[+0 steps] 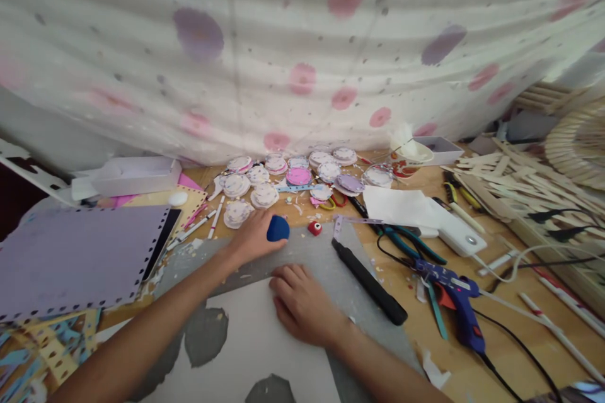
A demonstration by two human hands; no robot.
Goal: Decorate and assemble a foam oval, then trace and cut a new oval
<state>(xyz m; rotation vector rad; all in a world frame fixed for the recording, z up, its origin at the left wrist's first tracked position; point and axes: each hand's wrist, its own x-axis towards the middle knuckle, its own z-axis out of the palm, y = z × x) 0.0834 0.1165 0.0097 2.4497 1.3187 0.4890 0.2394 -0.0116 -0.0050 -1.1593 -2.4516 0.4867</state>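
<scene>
Fingers of the left hand [253, 238] close around a blue punch [278, 228] on the worktop [425, 327]; the right hand [302, 302], fingers loosely curled and empty, pins white paper [255, 352] flat, apparently readying it for punching.

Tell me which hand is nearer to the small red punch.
Left. The left hand, gripping a blue punch, sits just left of the small red punch; the right hand rests lower on the white sheet.
</scene>
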